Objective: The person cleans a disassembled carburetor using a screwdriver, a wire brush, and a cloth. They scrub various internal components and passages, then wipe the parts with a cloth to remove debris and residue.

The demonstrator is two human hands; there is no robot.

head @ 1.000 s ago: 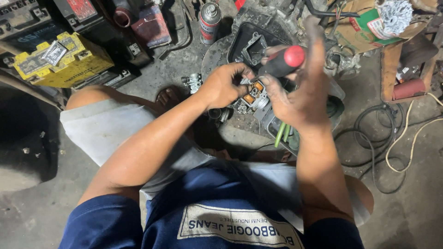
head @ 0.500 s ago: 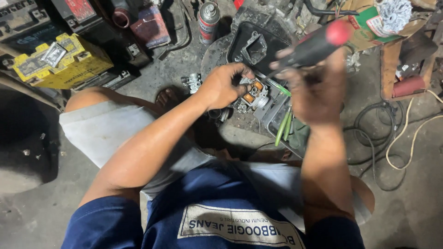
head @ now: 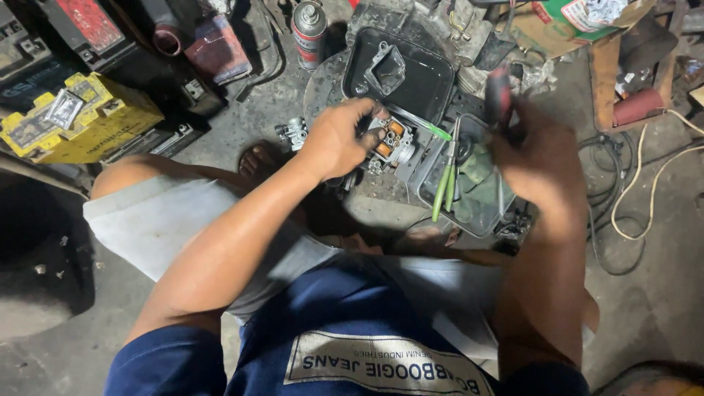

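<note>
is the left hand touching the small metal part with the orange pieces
Touching. The head view shows the left hand with its fingers wrapped onto the metal part.

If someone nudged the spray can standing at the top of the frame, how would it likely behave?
The spray can stands upright on gritty floor, tall and narrow, so a nudge near the top would probably tip it. Being round, it would likely roll once down. Its metal body looks stiff, and possibly slick, given the grime all around it.

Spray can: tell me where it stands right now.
In the head view the spray can stands upright on the floor at the top, left of the black tray, beyond the left hand and the small metal engine part it holds.
</note>
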